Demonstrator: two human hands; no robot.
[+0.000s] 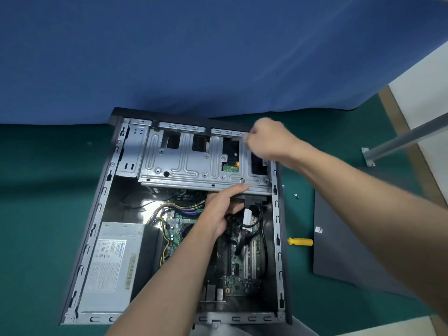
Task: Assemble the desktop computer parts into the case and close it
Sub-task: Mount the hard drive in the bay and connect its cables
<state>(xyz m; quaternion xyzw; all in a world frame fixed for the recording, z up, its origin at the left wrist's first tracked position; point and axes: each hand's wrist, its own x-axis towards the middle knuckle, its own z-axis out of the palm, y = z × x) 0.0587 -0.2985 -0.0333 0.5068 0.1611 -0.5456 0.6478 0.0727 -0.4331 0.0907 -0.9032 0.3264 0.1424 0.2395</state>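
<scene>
Left hand (223, 209) grips the drive cage (184, 163), right hand (269, 139) blurred, hold unclear; right of them, the side panel (339, 251) lies unfitted.

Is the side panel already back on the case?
No, the side panel lies on the mat right of the open case.

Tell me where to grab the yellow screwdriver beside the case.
Pinch the yellow handle across its long sides, coming from above. It lies flat on the mat, its ends hemmed between the case and the side panel, shaft hidden.
</scene>
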